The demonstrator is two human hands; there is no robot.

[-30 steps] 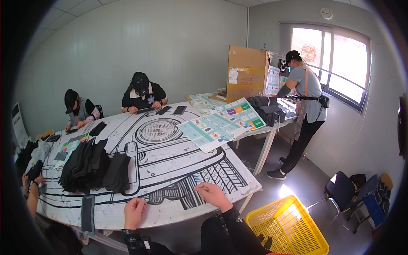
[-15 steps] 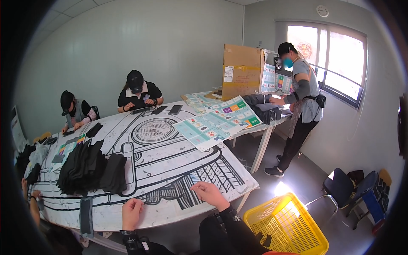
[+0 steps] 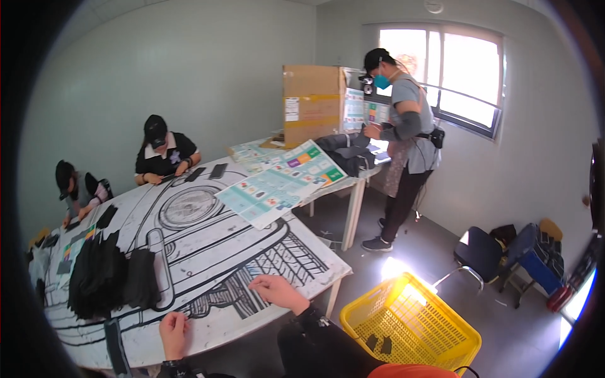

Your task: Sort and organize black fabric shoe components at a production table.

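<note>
My left hand [image 3: 174,334] is over the near edge of the table, its fingers curled in and closed; anything between the fingertips is too small to make out. To the right, my right hand [image 3: 278,293] hovers over the printed tabletop [image 3: 220,246], thumb and fingers drawn together, their contents hidden. Left of my hands lies a thick heap of black sock-like fabric pieces [image 3: 97,277], with a smaller bundle [image 3: 142,279] against its right side. One long dark piece [image 3: 116,346] hangs over the table edge near my left hand.
A yellow plastic basket [image 3: 463,343] with a few dark pieces inside stands right of me. Two seated people [image 3: 165,151] work across the table. Another person [image 3: 409,126] handles grey fabric by a cardboard box [image 3: 309,120]. Printed sheets [image 3: 271,189] overhang the tables; chairs [image 3: 482,255] stand right.
My view has swung to the right, so the table and heap sit further left. Both my hands keep nearly the same pose. The standing person has lifted a grey piece.
</note>
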